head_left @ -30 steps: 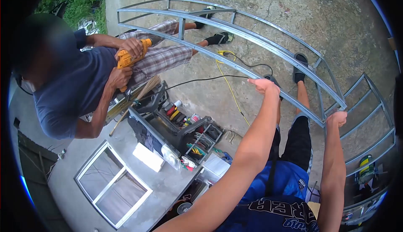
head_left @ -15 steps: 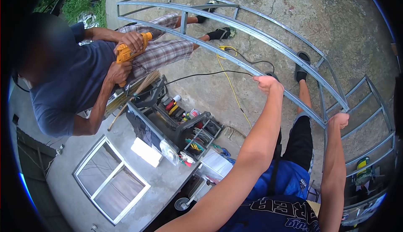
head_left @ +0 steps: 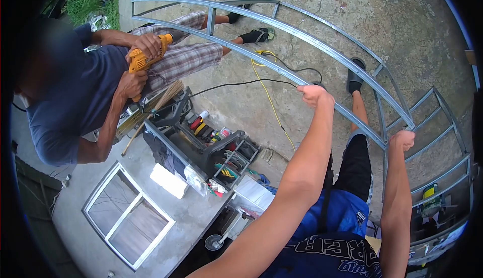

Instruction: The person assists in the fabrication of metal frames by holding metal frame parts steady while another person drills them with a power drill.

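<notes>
A long frame of shiny metal channel (head_left: 211, 22), with curved rails joined by short crosspieces, stretches from the upper left down to my hands. Closed around its near rail is my left hand (head_left: 316, 96), thumb side towards the frame's far end. My right hand (head_left: 402, 140) is wrapped around the frame's near right end, where rails meet. Across from me, a person (head_left: 83, 107) in a dark shirt and plaid shorts holds a yellow power drill (head_left: 146, 59) in both hands, beside the frame's far end.
Cracked concrete (head_left: 241, 102) lies below, crossed by a yellow cord (head_left: 271, 106) and a black cable. An open toolbox (head_left: 176, 150) full of tools stands at lower left, near a white-framed window (head_left: 138, 207). More metal framing (head_left: 453, 127) stands at right.
The whole view has shifted slightly, so most things appear a little further left and higher. Both my hands keep their hold on the frame; the other person still holds the drill.
</notes>
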`<state>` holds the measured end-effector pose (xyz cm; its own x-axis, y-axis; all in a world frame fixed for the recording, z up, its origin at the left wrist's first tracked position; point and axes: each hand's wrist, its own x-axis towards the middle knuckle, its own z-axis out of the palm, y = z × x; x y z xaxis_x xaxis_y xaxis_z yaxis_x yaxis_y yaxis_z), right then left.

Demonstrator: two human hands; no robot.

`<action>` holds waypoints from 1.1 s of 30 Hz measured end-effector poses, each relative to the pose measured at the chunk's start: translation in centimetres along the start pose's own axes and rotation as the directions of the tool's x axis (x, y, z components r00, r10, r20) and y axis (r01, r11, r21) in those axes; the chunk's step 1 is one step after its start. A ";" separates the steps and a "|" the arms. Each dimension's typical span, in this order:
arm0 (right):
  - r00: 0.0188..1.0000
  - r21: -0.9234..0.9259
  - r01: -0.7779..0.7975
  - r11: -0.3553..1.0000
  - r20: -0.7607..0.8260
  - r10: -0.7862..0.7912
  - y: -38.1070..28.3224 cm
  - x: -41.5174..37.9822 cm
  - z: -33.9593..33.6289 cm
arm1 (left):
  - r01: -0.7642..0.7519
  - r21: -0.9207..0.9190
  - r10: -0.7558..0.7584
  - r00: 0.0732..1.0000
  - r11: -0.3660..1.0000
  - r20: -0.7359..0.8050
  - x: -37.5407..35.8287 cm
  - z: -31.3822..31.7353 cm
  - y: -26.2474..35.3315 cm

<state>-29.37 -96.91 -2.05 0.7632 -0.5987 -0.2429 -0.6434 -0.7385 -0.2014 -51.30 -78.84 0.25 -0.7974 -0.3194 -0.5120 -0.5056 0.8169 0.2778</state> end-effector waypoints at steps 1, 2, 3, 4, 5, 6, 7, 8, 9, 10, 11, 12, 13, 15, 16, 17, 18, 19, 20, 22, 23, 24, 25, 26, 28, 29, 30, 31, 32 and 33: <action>1.000 0.017 -0.004 1.000 0.012 0.004 -0.2 -0.3 -0.2 | 0.005 -0.002 -0.005 1.000 1.000 0.005 0.1 0.0 0.0; 1.000 0.035 -0.009 0.999 0.024 0.008 -0.4 -0.6 -0.3 | 0.010 -0.002 -0.010 1.000 1.000 0.010 0.1 0.0 0.0; 0.999 0.052 -0.014 0.999 0.034 0.012 -0.5 -0.8 -0.5 | 0.002 -0.001 -0.002 1.000 1.000 0.007 0.1 -0.1 -0.1; 0.999 0.040 -0.008 0.999 0.033 0.007 -0.5 -0.9 -0.6 | -0.006 0.000 0.006 1.000 1.000 0.006 0.1 -0.1 -0.1; 1.000 0.029 -0.003 1.000 0.030 0.002 -0.5 -1.0 -0.6 | -0.014 0.003 0.014 1.000 1.000 0.008 0.1 0.1 -0.2; 1.000 0.017 0.003 1.000 0.028 -0.004 -0.5 -0.8 -0.6 | -0.012 0.003 0.012 1.000 1.000 0.016 -0.1 0.1 -0.2; 0.999 0.015 -0.012 1.000 0.037 0.011 -0.5 -0.6 -0.7 | -0.009 0.000 0.009 1.000 1.000 0.020 -0.2 0.0 -0.1; 0.998 0.012 -0.026 1.000 0.050 0.025 -0.5 -0.6 -0.8 | -0.007 -0.005 0.007 1.000 1.000 0.021 -0.3 -0.1 0.0; 0.997 0.011 -0.041 0.999 0.064 0.041 -0.7 -1.0 -0.9 | -0.005 -0.018 0.006 1.000 1.000 0.030 -0.3 -0.1 0.0; 0.996 0.024 -0.044 0.999 0.076 0.042 -0.9 -1.4 -1.1 | -0.004 -0.029 0.005 0.999 1.000 0.038 -0.3 -0.2 0.0; 0.995 0.037 -0.047 0.998 0.086 0.044 -1.1 -1.8 -1.4 | -0.001 -0.038 0.003 0.999 0.999 0.047 -0.4 -0.3 -0.1; 0.994 0.053 -0.050 0.997 0.095 0.045 -1.5 -2.1 -1.6 | 0.006 -0.061 -0.002 0.998 0.998 0.061 -0.1 -0.2 -0.2; 0.996 0.039 -0.044 0.998 0.084 0.041 -1.4 -1.9 -1.3 | 0.014 -0.084 -0.007 0.997 0.996 0.077 0.1 0.0 -0.3; 0.998 0.004 -0.033 0.999 0.059 0.033 -1.1 -1.5 -1.1 | 0.021 -0.101 -0.012 0.996 0.995 0.092 0.6 0.0 -0.6; 0.998 0.005 -0.031 0.999 0.058 0.031 -1.1 -1.5 -1.1 | 0.019 -0.100 -0.009 0.995 0.995 0.096 0.8 0.1 -0.7; 0.998 0.007 -0.029 1.000 0.058 0.028 -1.1 -1.7 -1.1 | 0.016 -0.100 -0.006 0.995 0.995 0.099 0.9 0.2 -0.7; 0.998 0.008 -0.026 1.000 0.058 0.025 -1.1 -1.7 -1.2 | 0.016 -0.091 -0.007 0.995 0.996 0.101 0.8 0.1 -0.7; 0.998 0.003 -0.021 1.000 0.055 0.020 -1.1 -1.7 -1.3 | 0.015 -0.082 -0.007 0.995 0.997 0.104 0.7 0.0 -0.7; 0.998 -0.001 -0.015 1.000 0.053 0.015 -1.0 -1.6 -1.2 | 0.015 -0.073 -0.007 0.994 0.997 0.107 0.6 0.0 -0.6; 0.998 0.003 -0.011 1.000 0.054 0.011 -1.0 -1.6 -1.2 | 0.019 -0.076 -0.011 0.994 0.997 0.111 0.3 -0.1 -0.4; 0.998 0.012 -0.014 1.000 0.057 0.013 -1.0 -1.6 -1.1 | 0.021 -0.077 -0.013 0.994 0.997 0.113 0.2 -0.2 -0.3; 0.998 0.019 -0.017 1.000 0.059 0.016 -1.0 -1.7 -1.2 | 0.021 -0.076 -0.013 0.994 0.997 0.113 0.3 -0.2 -0.4; 0.998 0.022 -0.016 1.000 0.057 0.014 -1.0 -1.6 -1.2 | 0.021 -0.075 -0.012 0.993 0.997 0.113 0.4 -0.1 -0.4; 0.998 0.026 -0.015 1.000 0.055 0.013 -1.0 -1.6 -1.1 | 0.019 -0.074 -0.011 0.993 0.997 0.114 0.5 -0.1 -0.4; 0.998 0.035 -0.019 0.999 0.055 0.017 -1.0 -1.6 -1.0 | 0.012 -0.071 -0.004 0.994 0.997 0.110 0.6 -0.1 -0.5; 0.998 0.042 -0.025 0.999 0.057 0.022 -1.1 -1.6 -1.0 | 0.008 -0.070 0.000 0.994 0.998 0.109 0.7 0.0 -0.5; 0.998 0.046 -0.031 0.998 0.058 0.028 -1.0 -1.6 -1.1 | 0.000 -0.062 0.006 0.996 0.998 0.094 0.5 0.0 -0.5; 0.998 0.044 -0.026 0.999 0.056 0.023 -1.0 -1.7 -1.1 | -0.008 -0.055 0.013 0.997 0.998 0.081 0.4 -0.1 -0.4; 0.998 0.044 -0.021 0.999 0.055 0.018 -1.1 -1.8 -1.2 | -0.017 -0.047 0.020 0.997 0.999 0.068 0.2 0.0 -0.3; 0.998 0.042 -0.016 0.999 0.053 0.014 -1.1 -1.9 -1.2 | -0.024 -0.042 0.026 0.998 0.999 0.057 0.1 0.0 -0.3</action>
<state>-29.98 -95.32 -0.24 0.7500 -0.5915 -0.2960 -0.6576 -0.7151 -0.2371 -51.19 -79.14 0.13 -0.7903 -0.2698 -0.5501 -0.4997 0.8034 0.3239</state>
